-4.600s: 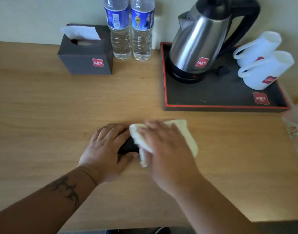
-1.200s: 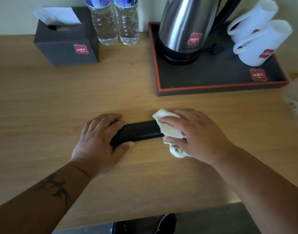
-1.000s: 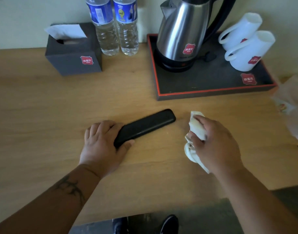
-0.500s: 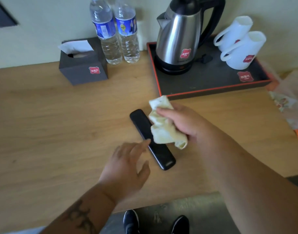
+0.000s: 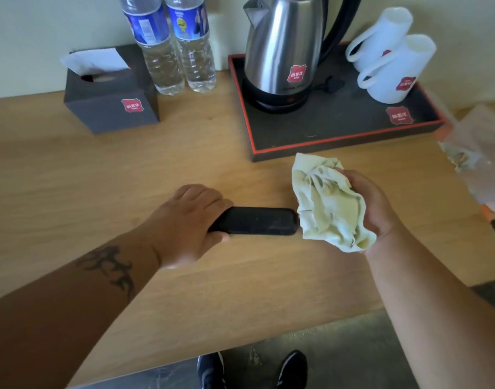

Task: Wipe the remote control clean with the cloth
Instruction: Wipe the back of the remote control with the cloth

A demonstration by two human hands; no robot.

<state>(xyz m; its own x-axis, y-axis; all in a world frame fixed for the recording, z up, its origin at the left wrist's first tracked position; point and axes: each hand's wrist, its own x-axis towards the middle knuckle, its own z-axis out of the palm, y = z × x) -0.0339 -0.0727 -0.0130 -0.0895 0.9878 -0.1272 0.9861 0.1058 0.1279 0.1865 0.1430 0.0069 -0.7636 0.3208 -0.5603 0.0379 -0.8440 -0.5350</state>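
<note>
A black remote control [image 5: 257, 221] lies flat and crosswise on the wooden desk [image 5: 72, 175]. My left hand [image 5: 184, 220] grips its left end, fingers over the top and thumb at the near side. My right hand [image 5: 372, 203] holds a crumpled pale yellow-green cloth [image 5: 324, 200] just right of the remote's right end. The cloth's lower edge overlaps that end of the remote. The remote's left part is hidden under my left hand.
At the back stand a dark tissue box [image 5: 111, 99], two water bottles [image 5: 179, 43], and a black tray [image 5: 324, 141] with red rim carrying a steel kettle [image 5: 282, 51] and two white mugs [image 5: 392, 60]. A clear plastic bag [image 5: 479, 158] lies at the right edge. The desk's near edge runs just below my arms.
The remote was turned from lengthwise back to crosswise. My left hand, open above it before, now grips its left end. My right hand with the cloth moved to the remote's right end.
</note>
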